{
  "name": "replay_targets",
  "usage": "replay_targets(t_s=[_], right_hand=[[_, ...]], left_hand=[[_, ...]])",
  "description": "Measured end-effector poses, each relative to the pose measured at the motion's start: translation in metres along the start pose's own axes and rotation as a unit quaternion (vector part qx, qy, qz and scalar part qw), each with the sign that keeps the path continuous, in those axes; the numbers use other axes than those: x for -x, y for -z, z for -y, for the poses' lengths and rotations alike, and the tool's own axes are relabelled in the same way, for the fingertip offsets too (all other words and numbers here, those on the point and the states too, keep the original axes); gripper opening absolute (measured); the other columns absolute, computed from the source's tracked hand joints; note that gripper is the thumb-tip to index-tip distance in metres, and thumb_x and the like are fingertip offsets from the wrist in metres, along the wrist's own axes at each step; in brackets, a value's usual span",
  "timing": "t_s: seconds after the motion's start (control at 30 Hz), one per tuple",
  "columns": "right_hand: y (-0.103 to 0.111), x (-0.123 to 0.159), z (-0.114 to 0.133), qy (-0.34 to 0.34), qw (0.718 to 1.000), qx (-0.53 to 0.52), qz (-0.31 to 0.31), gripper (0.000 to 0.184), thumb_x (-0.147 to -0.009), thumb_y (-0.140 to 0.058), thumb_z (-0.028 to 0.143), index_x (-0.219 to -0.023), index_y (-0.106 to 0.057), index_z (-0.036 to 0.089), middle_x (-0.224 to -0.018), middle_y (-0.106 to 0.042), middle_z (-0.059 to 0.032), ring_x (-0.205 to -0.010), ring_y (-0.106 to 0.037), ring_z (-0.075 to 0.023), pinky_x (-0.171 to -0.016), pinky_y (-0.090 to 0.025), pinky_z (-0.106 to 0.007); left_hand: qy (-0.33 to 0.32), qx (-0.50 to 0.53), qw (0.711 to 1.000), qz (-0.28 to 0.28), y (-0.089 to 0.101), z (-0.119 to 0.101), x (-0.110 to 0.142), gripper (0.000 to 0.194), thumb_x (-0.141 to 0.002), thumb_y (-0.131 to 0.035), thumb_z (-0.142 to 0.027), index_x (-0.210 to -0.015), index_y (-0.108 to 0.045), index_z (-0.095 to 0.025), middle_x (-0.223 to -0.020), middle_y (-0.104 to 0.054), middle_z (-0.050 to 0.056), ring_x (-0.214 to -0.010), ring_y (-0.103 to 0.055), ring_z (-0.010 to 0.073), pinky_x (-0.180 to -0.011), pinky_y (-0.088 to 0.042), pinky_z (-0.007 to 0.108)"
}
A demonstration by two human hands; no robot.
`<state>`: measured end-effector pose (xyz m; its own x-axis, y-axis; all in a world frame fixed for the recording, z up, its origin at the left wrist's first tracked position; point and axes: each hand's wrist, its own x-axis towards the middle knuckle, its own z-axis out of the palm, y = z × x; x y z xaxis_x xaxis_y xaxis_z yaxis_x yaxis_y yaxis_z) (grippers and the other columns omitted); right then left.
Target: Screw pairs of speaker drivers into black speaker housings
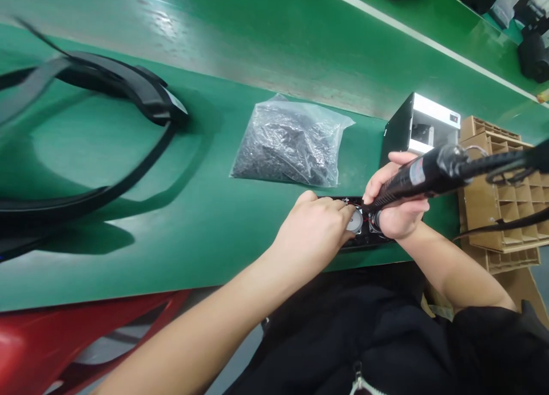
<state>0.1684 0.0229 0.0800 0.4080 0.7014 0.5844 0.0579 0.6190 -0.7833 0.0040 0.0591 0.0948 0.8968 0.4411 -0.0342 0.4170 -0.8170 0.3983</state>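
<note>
My right hand [401, 218] is wrapped round a black electric screwdriver [422, 176], its cord running off to the right. The tool's lower end points down at a long black speaker housing [364, 239] on the table; the tip itself is too small to make out. My left hand [312, 226] is curled over the left part of this housing, holding it, with some fingertips hidden. Between my hands shows a round silver speaker driver [355, 220] set in the housing. A second round driver [376, 221] sits partly behind my right hand, with thin red wires near it.
Behind my hands lies a clear plastic bag [291, 140] of small dark parts. A black-and-white boxy machine [435, 118] stands right of it, beside stacked cardboard divider trays [484, 195]. Black straps [141, 95] lie at left. A red chair [86, 332] is below the green table's edge.
</note>
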Motion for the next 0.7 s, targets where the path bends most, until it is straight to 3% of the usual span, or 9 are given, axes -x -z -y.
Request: replay_targets(t_s=[0.13, 0.3, 0.4, 0.53, 0.63, 0.7], right_hand=[[0.010, -0.026, 0.039, -0.073, 0.995, 0.015, -0.060, 0.050, -0.099, -0.055, 0.072, -0.124, -0.072, 0.032, -0.072, -0.068, 0.0032, -0.050, -0.060, -0.0146, -0.047, -0.053, -0.028], [0.063, -0.060, 0.084, 0.065, 0.988, 0.011, -0.141, 0.057, -0.092, -0.059, 0.081, -0.116, -0.080, 0.034, -0.064, -0.065, 0.0061, -0.041, -0.054, -0.0141, -0.037, -0.053, -0.029], [0.086, -0.066, 0.087, 0.063, 0.986, 0.009, -0.157, 0.071, -0.090, -0.046, 0.094, -0.121, -0.079, 0.040, -0.065, -0.065, 0.0075, -0.036, -0.051, -0.0133, -0.034, -0.055, -0.031], [0.080, -0.067, 0.076, 0.036, 0.981, 0.080, -0.171, 0.079, -0.096, -0.032, 0.093, -0.127, -0.072, 0.034, -0.056, -0.057, 0.0094, -0.029, -0.041, -0.0108, -0.027, -0.038, -0.024], [0.065, -0.072, 0.068, 0.058, 0.972, 0.134, -0.184, 0.073, -0.101, -0.027, 0.088, -0.111, -0.071, 0.031, -0.053, -0.054, 0.0095, -0.030, -0.044, -0.0110, -0.030, -0.038, -0.024], [0.060, -0.075, 0.064, 0.080, 0.973, 0.138, -0.169, 0.066, -0.102, -0.035, 0.086, -0.105, -0.071, 0.030, -0.053, -0.055, 0.0086, -0.032, -0.046, -0.0117, -0.030, -0.037, -0.025]], left_hand=[[-0.006, -0.015, 1.000, 0.007, 0.000, -0.003, 0.000, 0.013, -0.097, -0.076, -0.023, -0.109, -0.076, -0.016, -0.106, -0.084, 0.010, -0.097, -0.078, 0.0313, -0.077, -0.039, 0.043], [0.006, -0.031, 0.998, 0.049, 0.001, -0.003, -0.001, 0.020, -0.099, -0.076, -0.024, -0.117, -0.077, -0.016, -0.113, -0.084, 0.010, -0.099, -0.079, 0.0309, -0.079, -0.041, 0.044], [0.008, -0.038, 0.997, 0.062, -0.001, 0.000, 0.000, 0.024, -0.100, -0.076, -0.025, -0.122, -0.078, -0.016, -0.118, -0.085, 0.010, -0.103, -0.079, 0.0312, -0.081, -0.042, 0.045], [0.002, -0.058, 0.998, 0.033, -0.009, 0.004, 0.003, 0.034, -0.101, -0.075, -0.024, -0.134, -0.076, -0.017, -0.126, -0.084, 0.012, -0.107, -0.080, 0.0327, -0.081, -0.043, 0.045], [-0.004, -0.071, 0.997, 0.006, -0.013, 0.005, 0.007, 0.035, -0.101, -0.076, -0.025, -0.135, -0.077, -0.016, -0.132, -0.083, 0.013, -0.108, -0.080, 0.0342, -0.080, -0.044, 0.045], [-0.007, -0.075, 0.997, -0.008, -0.014, 0.006, 0.008, 0.035, -0.101, -0.076, -0.025, -0.135, -0.078, -0.016, -0.131, -0.083, 0.013, -0.107, -0.080, 0.0346, -0.079, -0.045, 0.046]])
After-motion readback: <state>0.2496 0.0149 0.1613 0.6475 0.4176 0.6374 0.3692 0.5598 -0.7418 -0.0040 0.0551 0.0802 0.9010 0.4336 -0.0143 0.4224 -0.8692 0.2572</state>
